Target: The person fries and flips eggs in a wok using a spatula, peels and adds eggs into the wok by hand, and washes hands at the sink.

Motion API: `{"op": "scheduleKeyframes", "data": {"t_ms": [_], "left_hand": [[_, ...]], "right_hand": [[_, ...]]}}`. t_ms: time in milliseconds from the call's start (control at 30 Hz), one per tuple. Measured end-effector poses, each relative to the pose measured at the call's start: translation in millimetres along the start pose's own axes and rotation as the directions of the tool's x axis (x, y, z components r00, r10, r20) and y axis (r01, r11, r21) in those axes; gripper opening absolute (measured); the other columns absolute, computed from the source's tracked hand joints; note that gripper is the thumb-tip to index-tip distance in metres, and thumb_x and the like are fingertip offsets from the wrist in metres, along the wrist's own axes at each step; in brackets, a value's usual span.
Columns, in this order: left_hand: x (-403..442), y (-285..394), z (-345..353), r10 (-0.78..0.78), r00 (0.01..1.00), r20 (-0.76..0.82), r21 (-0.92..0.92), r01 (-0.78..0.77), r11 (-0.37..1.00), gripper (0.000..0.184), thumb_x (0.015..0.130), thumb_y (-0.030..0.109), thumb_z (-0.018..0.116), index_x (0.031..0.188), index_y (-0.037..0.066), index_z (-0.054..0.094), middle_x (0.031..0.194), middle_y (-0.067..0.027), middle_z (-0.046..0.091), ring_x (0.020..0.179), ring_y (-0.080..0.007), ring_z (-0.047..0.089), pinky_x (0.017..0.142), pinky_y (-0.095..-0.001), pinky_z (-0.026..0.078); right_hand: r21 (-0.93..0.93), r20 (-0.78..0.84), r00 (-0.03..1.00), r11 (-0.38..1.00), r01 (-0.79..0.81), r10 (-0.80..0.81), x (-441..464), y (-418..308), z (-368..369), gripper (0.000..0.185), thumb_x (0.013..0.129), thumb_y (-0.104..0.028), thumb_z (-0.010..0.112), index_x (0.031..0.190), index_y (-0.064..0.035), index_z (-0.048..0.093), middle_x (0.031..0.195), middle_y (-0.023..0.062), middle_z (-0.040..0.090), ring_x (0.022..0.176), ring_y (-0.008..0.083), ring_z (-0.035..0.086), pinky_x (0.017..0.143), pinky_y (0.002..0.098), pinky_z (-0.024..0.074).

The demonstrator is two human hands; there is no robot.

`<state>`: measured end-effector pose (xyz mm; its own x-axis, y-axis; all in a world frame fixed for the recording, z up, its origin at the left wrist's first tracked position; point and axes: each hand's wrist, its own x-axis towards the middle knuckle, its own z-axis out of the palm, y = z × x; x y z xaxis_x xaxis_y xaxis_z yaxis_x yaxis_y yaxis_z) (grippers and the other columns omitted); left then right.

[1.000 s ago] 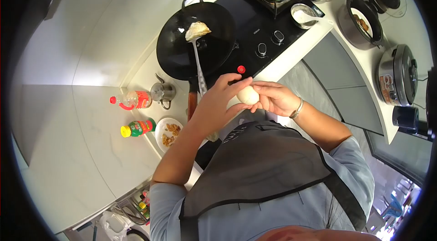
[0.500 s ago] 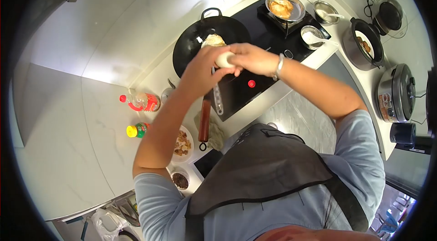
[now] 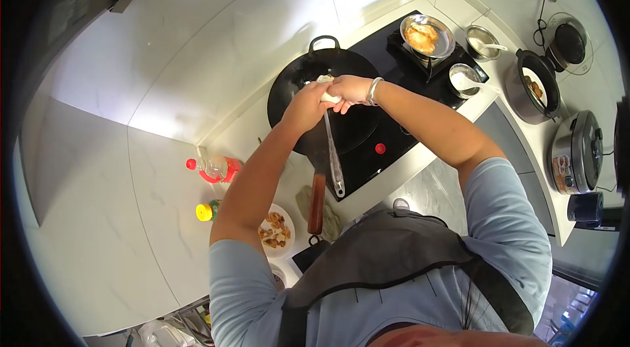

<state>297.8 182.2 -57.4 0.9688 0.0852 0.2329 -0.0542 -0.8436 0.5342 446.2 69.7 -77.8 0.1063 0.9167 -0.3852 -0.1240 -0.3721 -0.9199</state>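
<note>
Over the black wok point(image 3: 289, 94), my left hand point(image 3: 306, 107) and my right hand point(image 3: 352, 91) meet around a white egg point(image 3: 330, 96). Fingers of both hands press on the egg and hide much of it. Just beyond my fingertips shows a bit of pale fried food point(image 3: 325, 78), mostly covered by the hands. A metal spatula point(image 3: 333, 157) rests in the wok, its handle pointing toward me beside the wok's wooden handle point(image 3: 316, 203).
A steel plate point(image 3: 448, 35) with fried egg sits on the rear burner, near two metal bowls. A pot point(image 3: 514, 91) and a rice cooker point(image 3: 564, 163) stand right. Bottles point(image 3: 233, 168) and a plate of browned pieces point(image 3: 287, 216) are at left. A red cap point(image 3: 380, 149) lies on the cooktop.
Both hands have moved forward with the egg, from near my body to over the wok. The camera view has shifted, and the hands now hide most of the food on the spatula.
</note>
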Motion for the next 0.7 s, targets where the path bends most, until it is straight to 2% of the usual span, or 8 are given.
{"op": "scheduleKeyframes", "data": {"t_ms": [100, 300, 400, 600, 700], "left_hand": [[1, -8, 6, -0.006, 0.999, -0.033, -0.057, 0.005, 0.998, 0.043, 0.08, 0.009, 0.067, 0.121, 0.002, 0.056, 0.108, -0.0176, 0.062, 0.099, -0.0361, 0.058, 0.084, -0.0409, 0.047], [0, -21, 17, 0.016, 0.999, -0.033, -0.006, -0.016, 1.0, 0.041, 0.081, 0.012, 0.067, 0.119, 0.0, 0.057, 0.108, -0.0192, 0.062, 0.099, -0.0375, 0.058, 0.086, -0.0412, 0.047], [1, -25, 21, -0.029, 1.0, -0.007, 0.017, 0.029, 0.999, 0.042, 0.081, 0.017, 0.068, 0.119, 0.002, 0.058, 0.109, -0.0173, 0.062, 0.103, -0.0352, 0.059, 0.087, -0.0407, 0.047], [5, -30, 21, 0.051, 0.998, -0.021, -0.013, -0.051, 0.999, 0.041, 0.082, 0.016, 0.068, 0.118, 0.0, 0.057, 0.105, -0.0194, 0.063, 0.098, -0.0369, 0.059, 0.085, -0.0409, 0.047], [5, -31, 21, 0.027, 1.0, -0.014, -0.01, -0.027, 1.0, 0.041, 0.082, 0.016, 0.068, 0.118, -0.001, 0.058, 0.105, -0.0193, 0.063, 0.098, -0.0368, 0.059, 0.085, -0.0407, 0.047]], "right_hand": [[0.017, 0.019, 1.0, 1.0, -0.02, 0.02, 12, 7, -3, 0.028, 0.09, -0.017, 0.045, 0.104, 0.0046, 0.057, 0.088, 0.0118, 0.06, 0.07, 0.0177, 0.06, 0.061, 0.0302, 0.0533], [0.014, 0.012, 1.0, 1.0, -0.028, 0.028, 31, 25, -4, 0.027, 0.092, -0.017, 0.043, 0.097, 0.0041, 0.059, 0.081, 0.01, 0.058, 0.065, 0.0167, 0.057, 0.059, 0.0296, 0.0508], [-0.023, -0.012, 0.999, 0.998, -0.053, 0.052, 31, 25, -3, 0.026, 0.093, -0.016, 0.042, 0.093, 0.0035, 0.059, 0.077, 0.009, 0.058, 0.063, 0.0164, 0.056, 0.058, 0.0293, 0.05], [-0.053, -0.016, 0.998, 0.997, -0.058, 0.058, 37, 29, -6, 0.027, 0.093, -0.016, 0.041, 0.086, 0.0022, 0.06, 0.075, 0.0081, 0.057, 0.062, 0.0159, 0.055, 0.057, 0.0287, 0.0493], [-0.044, -0.026, 0.998, 0.997, -0.062, 0.06, 36, 26, -4, 0.026, 0.092, -0.016, 0.043, 0.084, 0.0013, 0.06, 0.074, 0.0076, 0.057, 0.062, 0.0157, 0.054, 0.057, 0.0283, 0.0486]]}}
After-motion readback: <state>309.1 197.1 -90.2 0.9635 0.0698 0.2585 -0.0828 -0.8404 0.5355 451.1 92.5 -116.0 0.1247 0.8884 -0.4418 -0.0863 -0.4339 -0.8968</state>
